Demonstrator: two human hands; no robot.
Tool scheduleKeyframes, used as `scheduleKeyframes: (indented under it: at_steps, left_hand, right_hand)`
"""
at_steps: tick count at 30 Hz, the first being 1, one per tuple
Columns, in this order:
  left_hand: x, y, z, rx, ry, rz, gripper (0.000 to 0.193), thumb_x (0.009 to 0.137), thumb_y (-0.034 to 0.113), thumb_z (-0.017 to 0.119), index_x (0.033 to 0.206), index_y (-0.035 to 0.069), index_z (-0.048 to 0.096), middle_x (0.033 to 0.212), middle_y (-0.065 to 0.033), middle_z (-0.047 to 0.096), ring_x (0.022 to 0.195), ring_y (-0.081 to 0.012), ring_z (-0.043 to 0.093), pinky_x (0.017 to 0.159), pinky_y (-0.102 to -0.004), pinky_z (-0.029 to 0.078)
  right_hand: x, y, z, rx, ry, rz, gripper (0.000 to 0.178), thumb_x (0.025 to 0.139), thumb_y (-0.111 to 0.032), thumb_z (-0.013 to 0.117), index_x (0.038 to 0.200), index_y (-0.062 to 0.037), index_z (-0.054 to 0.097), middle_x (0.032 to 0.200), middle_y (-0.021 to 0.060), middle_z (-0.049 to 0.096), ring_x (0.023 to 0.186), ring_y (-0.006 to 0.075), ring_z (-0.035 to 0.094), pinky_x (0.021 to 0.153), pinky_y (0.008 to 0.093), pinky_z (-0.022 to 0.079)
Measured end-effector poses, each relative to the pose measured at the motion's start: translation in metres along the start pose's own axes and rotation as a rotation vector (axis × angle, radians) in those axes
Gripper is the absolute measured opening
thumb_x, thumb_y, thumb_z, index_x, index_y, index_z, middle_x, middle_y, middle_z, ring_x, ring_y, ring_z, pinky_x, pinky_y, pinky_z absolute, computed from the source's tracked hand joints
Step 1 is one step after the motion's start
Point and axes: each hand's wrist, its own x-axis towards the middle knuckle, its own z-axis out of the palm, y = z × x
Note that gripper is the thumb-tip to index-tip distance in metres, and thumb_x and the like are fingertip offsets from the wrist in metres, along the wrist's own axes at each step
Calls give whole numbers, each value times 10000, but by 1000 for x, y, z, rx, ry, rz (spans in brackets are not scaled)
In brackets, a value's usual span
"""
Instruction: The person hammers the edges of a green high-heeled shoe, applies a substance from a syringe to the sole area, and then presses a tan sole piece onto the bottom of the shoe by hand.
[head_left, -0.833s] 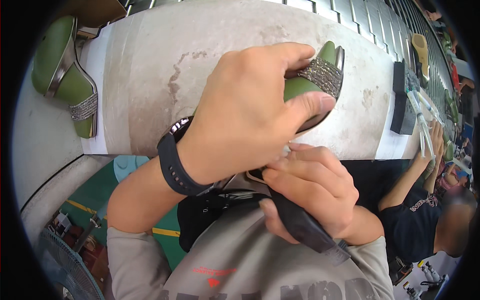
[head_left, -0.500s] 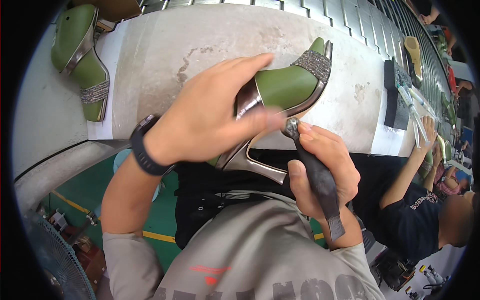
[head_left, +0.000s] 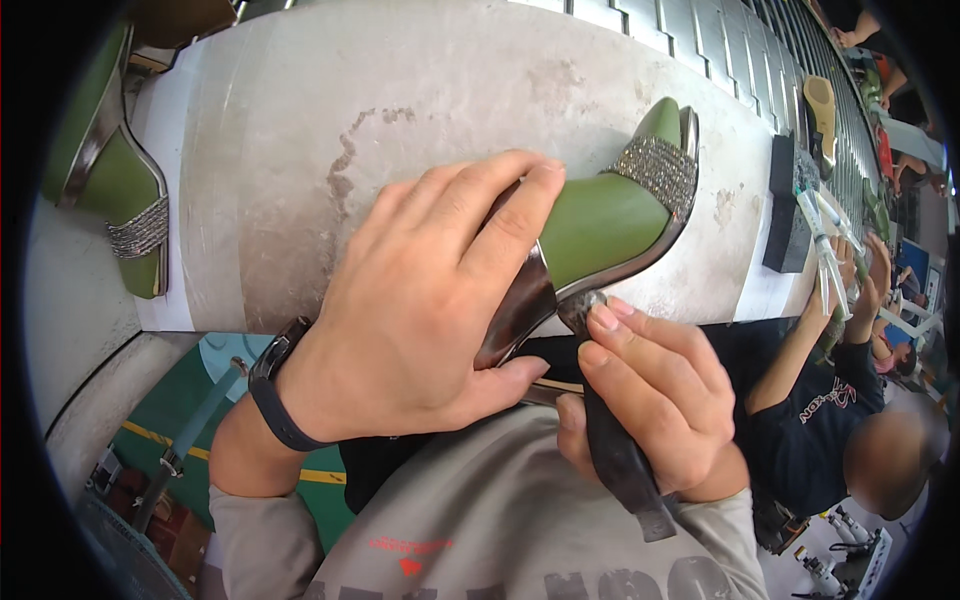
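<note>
The left hand [head_left: 420,310] has tipped the green high-heeled shoe with a sparkly strap [head_left: 600,225] lower over the grey surface [head_left: 330,120], fingers clenched around it. The right hand [head_left: 655,400] grips a dark tool [head_left: 615,455] at its sole edge, now closer.

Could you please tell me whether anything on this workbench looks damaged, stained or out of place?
Nothing looks damaged. The grey bench top has brownish stains near its middle. The left hand holds a green shoe; the right hand presses a dark tool against its edge.
</note>
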Motion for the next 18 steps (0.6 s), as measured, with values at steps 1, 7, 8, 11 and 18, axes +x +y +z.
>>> scheduleKeyframes:
  at_steps: [1, 7, 8, 11, 18]
  left_hand:
    - [1, 0, 0, -12, 11, 1, 1083, 609, 181, 893, 1565, -47, 440, 1488, -238, 524, 1269, -422, 573, 1068, -486, 458]
    - [-2, -3, 2, -25, 16, -10, 1084, 611, 180, 897, 1562, -61, 437, 1495, -243, 521, 1272, -428, 573, 1073, -481, 455]
    - [-2, -3, 2, -28, 18, -8, 1084, 611, 180, 897, 1562, -61, 437, 1495, -243, 521, 1272, -428, 573, 1073, -481, 455]
    - [-1, -2, 3, -37, 21, -8, 1081, 612, 180, 898, 1560, -65, 438, 1497, -245, 520, 1278, -428, 572, 1072, -480, 455]
    - [-4, -3, 1, -44, 22, -30, 1071, 624, 187, 895, 1560, -63, 438, 1531, -243, 514, 1301, -415, 576, 1073, -478, 458]
  right_hand:
    - [3, 2, 0, -14, 5, -12, 395, 689, -71, 871, 1045, 53, 753, 1051, 224, 766, 898, 319, 756, 793, 362, 662]
    - [2, 16, -4, 255, -67, 88, 422, 667, -47, 872, 1054, 63, 745, 1081, 228, 763, 905, 332, 760, 789, 368, 655]
    - [0, 16, -4, 317, -68, 112, 418, 676, -40, 863, 1062, 66, 742, 1085, 230, 761, 912, 340, 762, 794, 372, 655]
    - [-4, 12, 0, 352, -52, 132, 421, 683, -30, 853, 1075, 71, 737, 1082, 232, 761, 932, 355, 763, 798, 380, 655]
    - [0, 9, 3, 415, -116, 114, 433, 676, -31, 856, 1080, 72, 738, 1095, 219, 759, 932, 350, 762, 785, 379, 656]
